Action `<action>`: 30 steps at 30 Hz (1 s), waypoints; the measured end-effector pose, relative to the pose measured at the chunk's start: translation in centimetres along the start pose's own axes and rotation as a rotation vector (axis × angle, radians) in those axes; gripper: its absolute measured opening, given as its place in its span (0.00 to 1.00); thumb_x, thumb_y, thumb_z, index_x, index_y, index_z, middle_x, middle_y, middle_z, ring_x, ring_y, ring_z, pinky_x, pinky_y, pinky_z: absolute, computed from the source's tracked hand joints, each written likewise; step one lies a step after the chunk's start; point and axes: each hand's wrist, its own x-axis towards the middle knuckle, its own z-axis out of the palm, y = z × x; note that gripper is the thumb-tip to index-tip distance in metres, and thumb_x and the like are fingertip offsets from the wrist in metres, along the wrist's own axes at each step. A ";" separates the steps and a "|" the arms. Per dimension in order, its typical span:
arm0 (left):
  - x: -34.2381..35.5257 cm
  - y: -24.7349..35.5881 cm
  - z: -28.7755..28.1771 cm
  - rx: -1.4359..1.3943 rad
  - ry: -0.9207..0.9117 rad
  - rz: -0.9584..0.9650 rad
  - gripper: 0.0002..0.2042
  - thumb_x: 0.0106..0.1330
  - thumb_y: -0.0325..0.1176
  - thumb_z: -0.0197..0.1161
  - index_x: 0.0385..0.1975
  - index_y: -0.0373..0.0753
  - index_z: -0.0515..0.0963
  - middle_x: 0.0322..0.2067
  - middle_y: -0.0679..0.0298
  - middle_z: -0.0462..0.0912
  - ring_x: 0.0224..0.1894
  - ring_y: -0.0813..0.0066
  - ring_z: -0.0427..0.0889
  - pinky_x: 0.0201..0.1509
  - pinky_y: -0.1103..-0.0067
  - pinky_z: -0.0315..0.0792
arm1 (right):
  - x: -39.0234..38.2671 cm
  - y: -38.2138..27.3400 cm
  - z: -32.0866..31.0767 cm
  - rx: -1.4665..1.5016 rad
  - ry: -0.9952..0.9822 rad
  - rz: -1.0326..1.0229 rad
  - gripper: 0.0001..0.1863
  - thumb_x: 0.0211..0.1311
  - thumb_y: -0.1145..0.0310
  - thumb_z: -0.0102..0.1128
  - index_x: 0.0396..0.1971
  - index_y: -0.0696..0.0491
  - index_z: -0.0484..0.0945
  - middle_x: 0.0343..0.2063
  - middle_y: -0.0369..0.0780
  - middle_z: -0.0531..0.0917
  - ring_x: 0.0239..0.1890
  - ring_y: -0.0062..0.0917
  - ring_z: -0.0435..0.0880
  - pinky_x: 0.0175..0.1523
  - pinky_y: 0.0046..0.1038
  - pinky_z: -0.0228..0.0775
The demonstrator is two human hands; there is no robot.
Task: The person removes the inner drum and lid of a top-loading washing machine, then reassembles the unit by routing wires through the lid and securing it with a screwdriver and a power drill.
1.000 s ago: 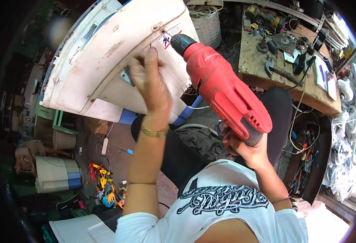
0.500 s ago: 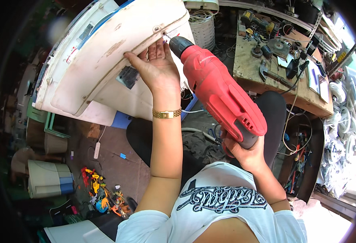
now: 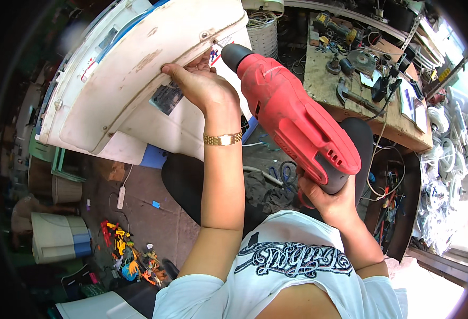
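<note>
A large off-white plastic panel (image 3: 154, 58) with a curved, dirty rim and recessed screw holes fills the upper left. My left hand (image 3: 212, 90), with a gold-coloured watch at the wrist, is closed on that rim. Its thumb presses the outer face while the other fingers curl behind the edge, partly hidden. In my right hand (image 3: 332, 202) is a red power drill (image 3: 292, 106), gripped by its handle. The drill's thin bit points up and left to a screw hole (image 3: 214, 42) at the panel's edge; whether it touches is too small to tell.
At the right stands a wooden workbench (image 3: 345, 111) bearing a hammer (image 3: 359, 100) and another power drill. Below it is an open toolbox (image 3: 385, 218). Bagged white parts (image 3: 446, 170) hang beyond. Colourful toys (image 3: 133, 260) and a power strip (image 3: 121, 196) lie on the floor.
My left fingers have drawn down from beside the drill bit and curled behind the rim. The drill has shifted slightly right and stays aimed at the same spot.
</note>
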 end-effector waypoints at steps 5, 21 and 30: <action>0.2 -0.3 -0.4 0.005 -0.032 0.018 0.32 0.76 0.57 0.33 0.65 0.33 0.55 0.57 0.50 0.72 0.55 0.63 0.75 0.62 0.69 0.69 | 0.0 -0.9 0.4 0.002 0.016 -0.048 0.43 0.42 0.81 0.64 0.64 0.58 0.60 0.55 0.43 0.71 0.58 0.28 0.72 0.64 0.29 0.60; 0.5 -0.3 -0.6 -0.016 -0.012 0.001 0.34 0.74 0.61 0.31 0.59 0.35 0.67 0.52 0.54 0.76 0.52 0.63 0.76 0.62 0.64 0.70 | 0.4 -1.6 0.1 -0.093 -0.022 -0.253 0.42 0.45 0.82 0.66 0.64 0.59 0.58 0.53 0.43 0.74 0.57 0.28 0.73 0.63 0.29 0.61; -0.8 0.7 1.1 0.002 0.087 -0.067 0.32 0.76 0.59 0.31 0.52 0.34 0.71 0.49 0.53 0.77 0.50 0.63 0.76 0.61 0.66 0.70 | 0.9 -1.9 -0.7 -0.230 -0.043 -0.372 0.41 0.45 0.81 0.65 0.63 0.59 0.58 0.52 0.46 0.75 0.57 0.30 0.74 0.62 0.29 0.62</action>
